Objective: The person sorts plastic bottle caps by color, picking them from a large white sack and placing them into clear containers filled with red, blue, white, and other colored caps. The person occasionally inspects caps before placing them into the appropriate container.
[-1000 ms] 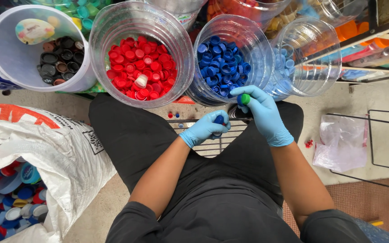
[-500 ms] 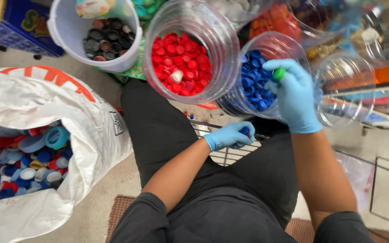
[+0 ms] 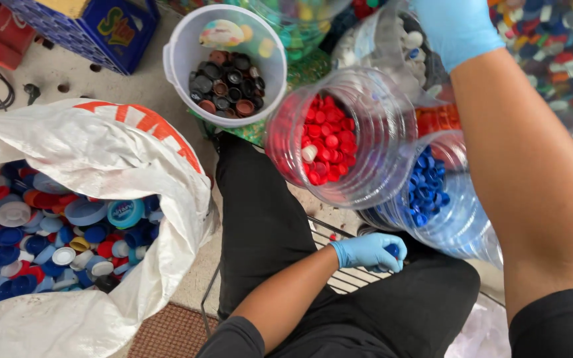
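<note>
A: Sorting bottle caps by colour, item by item. Left hand, blue-gloved, is curled shut low over the lap, on a wire rack; something dark blue shows between its fingers, likely a cap, though I cannot tell for certain.

B: And the right hand?

A: Gloved too, raised to the top edge above the far containers. Its fingers are cut off by the frame, so whether it grips anything cannot be told.

B: Progress?

A: Partial, by my judgement. Clear plastic jar of red caps, partly filled. Clear jar of blue caps beside it, touching, partly filled. White bucket holds dark brown and black caps, a shallow layer only. Left to do: the white woven sack, open at the person's left, still heaped with mixed caps, blue, red, white, orange.

B: Materials?

A: Caps: hard moulded plastic, round, ribbed rims, some flat wide lids. Jars: thin transparent plastic, ridged walls, glossy. Sack: coarse woven, crumpled, orange print. Bucket: smooth, opaque. Further jars of mixed caps stand behind, blurred.
</note>
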